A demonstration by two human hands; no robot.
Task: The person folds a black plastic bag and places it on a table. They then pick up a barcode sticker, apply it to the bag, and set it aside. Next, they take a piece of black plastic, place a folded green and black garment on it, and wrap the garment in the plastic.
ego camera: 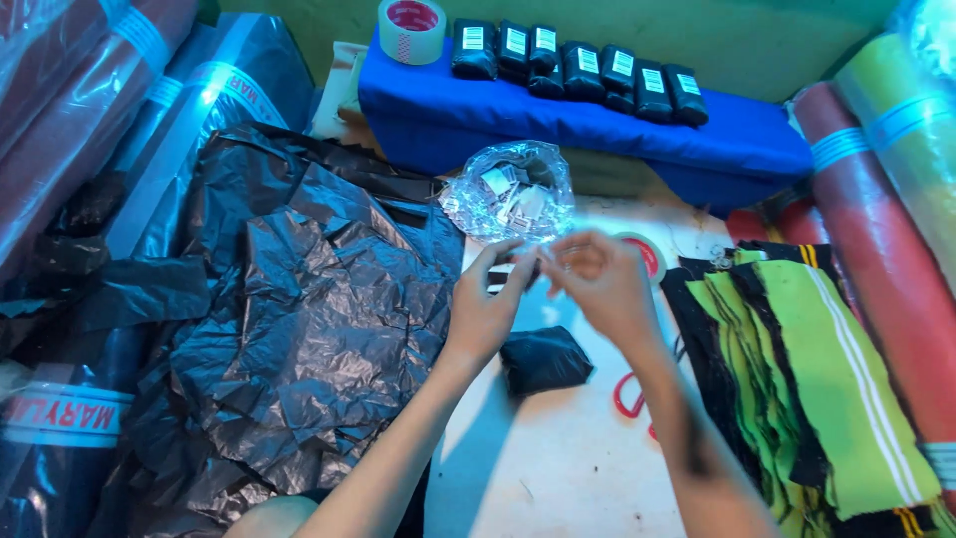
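Where rolls of fabric (876, 229) wall in a pale work surface (558, 458), the left hand (488, 304) and right hand (602, 279) pinch a small dark strip (530, 264) between fingertips, its long axis level, left to right, below a clear bag of labels (510, 191).

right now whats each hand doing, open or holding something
Left hand: fingers pinched together on something small; what it is cannot be told.
Right hand: fingers curled toward the left hand's fingertips; blurred, grip cannot be told.
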